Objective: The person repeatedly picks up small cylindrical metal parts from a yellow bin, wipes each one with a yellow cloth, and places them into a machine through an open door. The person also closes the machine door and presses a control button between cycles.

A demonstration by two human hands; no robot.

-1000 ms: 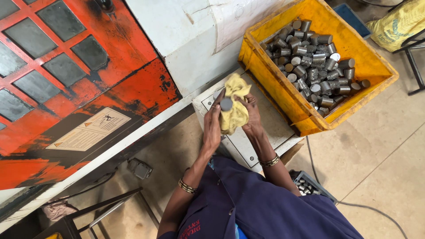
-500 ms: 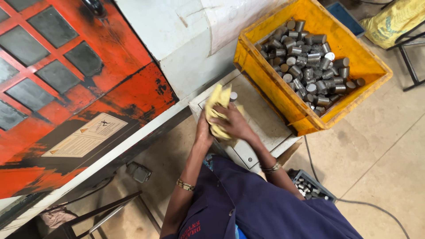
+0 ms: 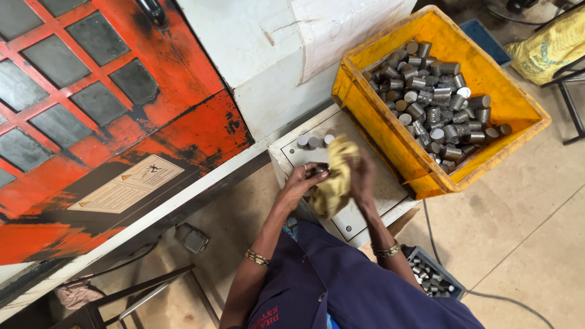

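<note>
Yellow cloth (image 3: 334, 183) in closed right-hand fingers (image 3: 359, 176); left-hand fingers (image 3: 304, 178) curled around small metal cylinder (image 3: 320, 171).

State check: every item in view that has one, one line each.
left hand: closed on a small metal cylinder
right hand: gripping a yellow cloth, crumpled
yellow crate: open, partly filled with metal cylinders
three cylinders on the white panel: upright, in a row
small grey crate on the floor: open, holds cylinders
</note>
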